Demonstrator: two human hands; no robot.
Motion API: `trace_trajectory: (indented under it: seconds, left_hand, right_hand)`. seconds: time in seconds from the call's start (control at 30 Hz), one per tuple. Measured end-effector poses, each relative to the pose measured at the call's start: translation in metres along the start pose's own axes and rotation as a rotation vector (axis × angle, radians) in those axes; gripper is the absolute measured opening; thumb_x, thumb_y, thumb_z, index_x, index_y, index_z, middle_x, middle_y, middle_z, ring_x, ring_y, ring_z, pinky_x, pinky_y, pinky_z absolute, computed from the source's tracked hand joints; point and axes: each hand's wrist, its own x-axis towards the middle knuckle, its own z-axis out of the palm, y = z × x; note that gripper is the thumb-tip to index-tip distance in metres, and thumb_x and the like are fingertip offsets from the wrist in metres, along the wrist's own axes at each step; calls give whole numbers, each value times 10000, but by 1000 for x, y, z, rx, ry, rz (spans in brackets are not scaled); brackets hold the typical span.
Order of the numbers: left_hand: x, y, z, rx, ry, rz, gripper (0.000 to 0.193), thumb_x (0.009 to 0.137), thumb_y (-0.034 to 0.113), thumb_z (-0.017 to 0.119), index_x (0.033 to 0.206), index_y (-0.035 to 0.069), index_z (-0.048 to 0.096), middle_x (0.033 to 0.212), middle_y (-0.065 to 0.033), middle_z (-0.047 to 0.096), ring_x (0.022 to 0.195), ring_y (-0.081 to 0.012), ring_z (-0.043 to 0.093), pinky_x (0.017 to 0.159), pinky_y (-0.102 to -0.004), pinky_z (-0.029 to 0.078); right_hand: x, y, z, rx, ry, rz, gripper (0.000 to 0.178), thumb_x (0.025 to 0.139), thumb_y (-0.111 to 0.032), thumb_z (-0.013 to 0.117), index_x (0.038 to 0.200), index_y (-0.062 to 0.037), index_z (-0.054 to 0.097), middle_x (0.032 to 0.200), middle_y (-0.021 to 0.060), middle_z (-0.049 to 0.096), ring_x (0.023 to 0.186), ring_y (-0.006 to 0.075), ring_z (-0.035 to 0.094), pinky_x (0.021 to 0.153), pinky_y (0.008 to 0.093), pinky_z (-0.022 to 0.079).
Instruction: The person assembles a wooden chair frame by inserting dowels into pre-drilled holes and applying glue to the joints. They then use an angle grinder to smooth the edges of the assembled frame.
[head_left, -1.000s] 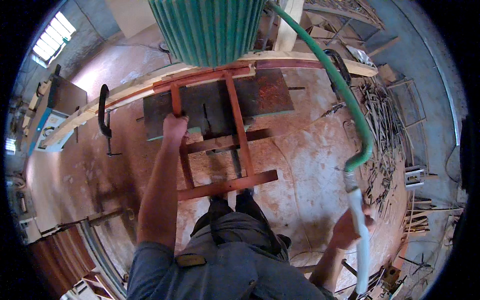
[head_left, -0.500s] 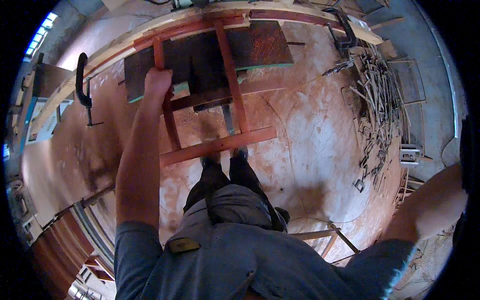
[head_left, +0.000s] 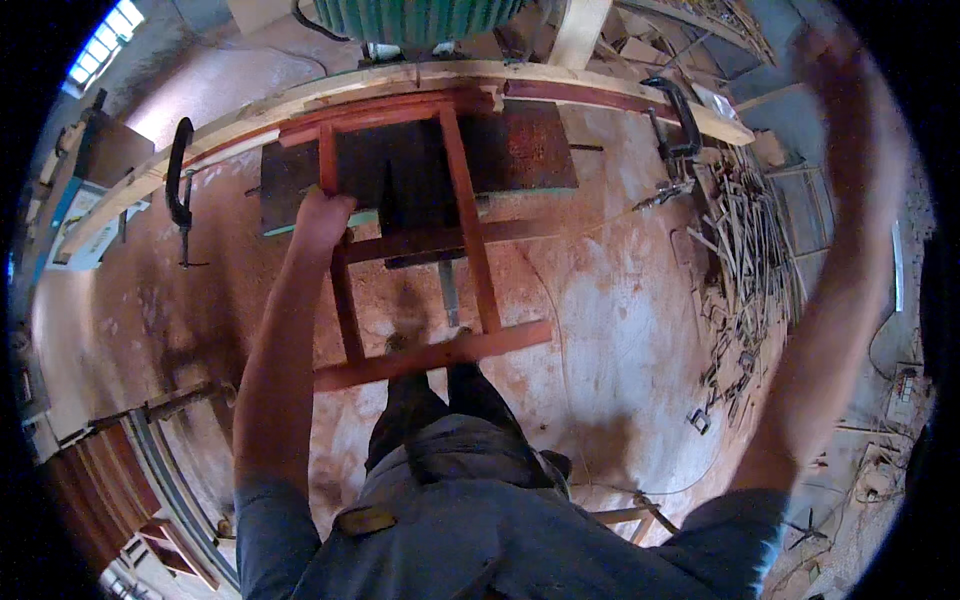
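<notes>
My left hand [head_left: 325, 217] is closed around the left bar of a reddish wooden frame [head_left: 467, 215]. This frame has two long bars, a crosspiece midway and a wider crosspiece at its near end. Its far end rests against a long pale wooden beam [head_left: 370, 86] with a dark red strip along it. My right arm reaches up at the far right, away from the frame. The right hand [head_left: 838, 60] is smeared by motion, so its fingers cannot be made out.
Black C-clamps hang at the beam's left [head_left: 180, 178] and right [head_left: 681, 115]. Beneath the frame is a dark board [head_left: 525, 150] with a green edge. A green ribbed machine [head_left: 415, 18] stands beyond the beam. Thin strips and metal pieces lie heaped [head_left: 745, 225] on the right.
My right arm has swung from the lower right edge up to the far right. The left hand keeps its hold on the frame. The view has tilted up, showing the green machine.
</notes>
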Motion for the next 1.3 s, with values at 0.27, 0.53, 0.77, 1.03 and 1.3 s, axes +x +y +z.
trace_trajectory:
  seconds: [0.27, 0.53, 0.77, 1.03, 1.3]
  left_hand:
    - [-106, -37, -56, -361, 153, -123, 180, 864, 142, 575, 1028, 81, 529, 647, 5, 470, 482, -96, 460, 409, -256, 381]
    - [-224, -73, -99, -813, 771, -238, 87, 862, 86, 568, 788, 99, 524, 595, 8, 442, 487, -93, 429, 416, -248, 345]
    - [-256, -168, -101, -1183, 727, -98, 179, 903, 223, 531, 893, 52, 581, 660, -23, 520, 586, -146, 506, 545, -277, 435]
    - [-305, -279, -64, -1614, 479, 155, 385, 851, 337, 607, 1126, 68, 585, 1029, -88, 647, 945, -269, 627, 818, -418, 526]
    - [-341, -307, -65, -1571, 709, -97, 372, 874, 323, 582, 1149, 73, 569, 962, -94, 646, 852, -277, 630, 768, -419, 528]
  right_hand:
    - [-253, 162, 33, 424, -357, 566, 300, 938, -137, 596, 1199, -6, 529, 996, 85, 638, 848, 166, 613, 773, 309, 509]
    - [-379, 193, 70, 428, -675, 1029, 361, 939, -175, 581, 1211, 50, 503, 1000, 144, 645, 832, 194, 641, 726, 320, 537]
    - [-364, 140, 109, 297, -1134, 637, 444, 840, -52, 680, 1240, -1, 495, 1071, 105, 637, 971, 178, 622, 845, 311, 506]
    - [-388, 36, 155, 554, -1535, 271, 812, 724, -256, 815, 1384, -33, 397, 1376, 144, 439, 1285, 246, 427, 1024, 382, 385]
    - [-460, -32, 209, 622, -1608, 373, 629, 733, -146, 807, 1268, -36, 494, 1227, 131, 557, 1136, 274, 557, 955, 359, 446]
